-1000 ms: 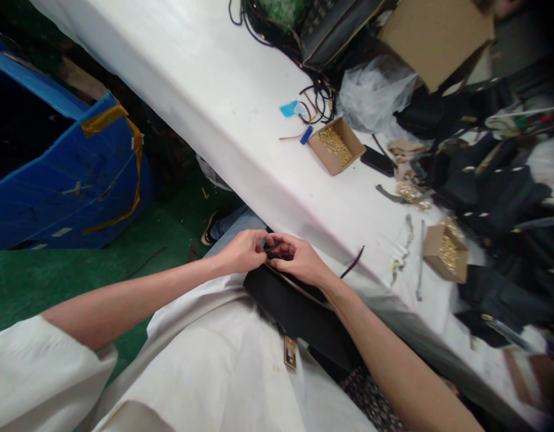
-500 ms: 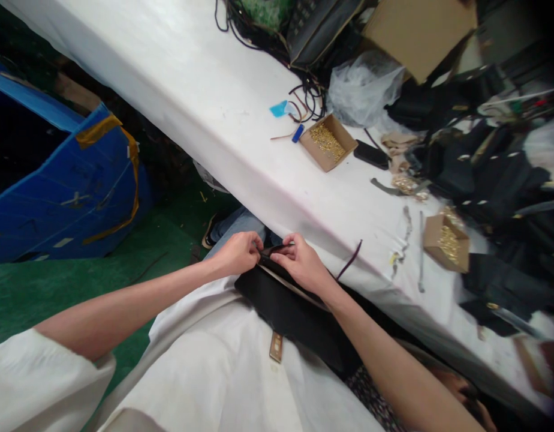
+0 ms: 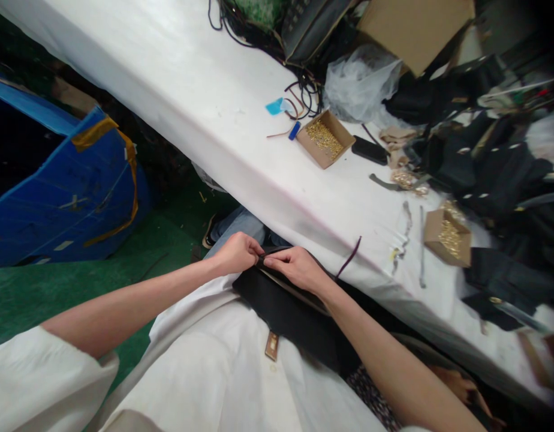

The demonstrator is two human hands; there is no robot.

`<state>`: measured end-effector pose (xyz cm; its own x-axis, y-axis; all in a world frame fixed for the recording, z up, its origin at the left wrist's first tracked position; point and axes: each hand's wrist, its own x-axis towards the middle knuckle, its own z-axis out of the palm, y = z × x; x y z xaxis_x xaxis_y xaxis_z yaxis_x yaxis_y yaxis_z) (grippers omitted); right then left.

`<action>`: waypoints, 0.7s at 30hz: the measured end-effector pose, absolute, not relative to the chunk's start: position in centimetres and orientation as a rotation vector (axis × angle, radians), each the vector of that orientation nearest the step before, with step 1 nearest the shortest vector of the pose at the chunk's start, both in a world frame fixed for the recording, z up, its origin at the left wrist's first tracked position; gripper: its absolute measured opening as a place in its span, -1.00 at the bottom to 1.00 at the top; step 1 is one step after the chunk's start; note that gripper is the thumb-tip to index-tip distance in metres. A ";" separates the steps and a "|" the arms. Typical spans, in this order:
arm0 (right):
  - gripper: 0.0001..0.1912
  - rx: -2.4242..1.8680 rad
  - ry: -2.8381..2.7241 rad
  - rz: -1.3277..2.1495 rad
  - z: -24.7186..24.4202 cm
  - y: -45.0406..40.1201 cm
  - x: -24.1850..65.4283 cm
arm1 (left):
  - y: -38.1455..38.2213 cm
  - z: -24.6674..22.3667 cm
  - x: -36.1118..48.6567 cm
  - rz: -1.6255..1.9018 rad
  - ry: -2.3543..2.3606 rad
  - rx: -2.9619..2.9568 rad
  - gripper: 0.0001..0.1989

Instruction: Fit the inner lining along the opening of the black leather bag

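A black bag (image 3: 290,312) rests against my white shirt at the edge of the table, its upper edge facing away from me. My left hand (image 3: 241,253) pinches the far left end of that upper edge. Close beside it, the thumb and fingers of my right hand (image 3: 292,264) grip a dark strip along the same edge. A pale line runs along the bag's opening below my fingers. From the bag's near side hangs a brown tab with a metal piece (image 3: 271,346). What lies between my fingertips is too small to make out.
On the white-covered table (image 3: 241,144) are a small carton of gold-coloured pieces (image 3: 324,139), a second such carton (image 3: 448,237), a black phone-like object (image 3: 369,150), a plastic bag (image 3: 360,84) and piled black bags (image 3: 493,156). A blue bin (image 3: 65,192) stands on the green floor at left.
My right hand has moved slightly down and left, closer to my left hand, and its fingers have flattened onto the bag's edge. The view has shifted a little.
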<state>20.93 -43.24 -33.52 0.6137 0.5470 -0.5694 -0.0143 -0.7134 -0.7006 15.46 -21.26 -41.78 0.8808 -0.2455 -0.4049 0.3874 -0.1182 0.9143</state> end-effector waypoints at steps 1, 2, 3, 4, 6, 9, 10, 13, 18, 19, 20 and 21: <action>-0.57 -2.159 -0.425 1.056 -33.7 -43.2 20.9 | -21.3 -41.8 15.4 -0.537 0.114 1.602 -0.62; -0.60 -2.165 -0.432 1.041 -33.8 -43.1 20.9 | -21.4 -41.9 15.4 -0.542 0.124 1.594 -0.62; -0.63 -2.174 -0.441 1.024 -33.9 -43.0 20.9 | -21.4 -41.9 15.4 -0.555 0.141 1.576 -0.62; -0.66 -2.185 -0.453 1.007 -34.0 -42.9 20.9 | -21.5 -41.8 15.4 -0.573 0.162 1.553 -0.62; -0.72 -2.212 -0.498 0.980 -33.9 -42.5 20.8 | -21.6 -41.6 15.3 -0.600 0.203 1.515 -0.62; -0.76 -2.300 -0.619 0.938 -33.7 -42.0 20.5 | -21.7 -41.4 15.3 -0.611 0.230 1.511 -0.63; -0.76 -2.360 -0.666 0.911 -33.6 -41.8 20.3 | -21.7 -41.5 15.4 -0.612 0.231 1.506 -0.63; -0.75 -2.588 -0.805 0.792 -33.5 -41.4 19.7 | -21.9 -41.8 15.5 -0.612 0.231 1.444 -0.64; -0.77 -2.754 -0.937 0.657 -34.0 -41.6 19.0 | -22.1 -42.3 15.9 -0.584 0.122 1.422 -0.62; -0.77 -2.759 -0.947 0.650 -34.1 -41.7 19.0 | -22.1 -42.2 15.9 -0.591 0.104 1.410 -0.61; -0.78 -2.762 -0.952 0.646 -34.2 -41.8 19.0 | -22.1 -42.1 16.0 -0.600 0.094 1.395 -0.60; -0.78 -2.764 -0.949 0.642 -34.3 -41.9 19.0 | -22.1 -42.0 16.1 -0.608 0.091 1.383 -0.59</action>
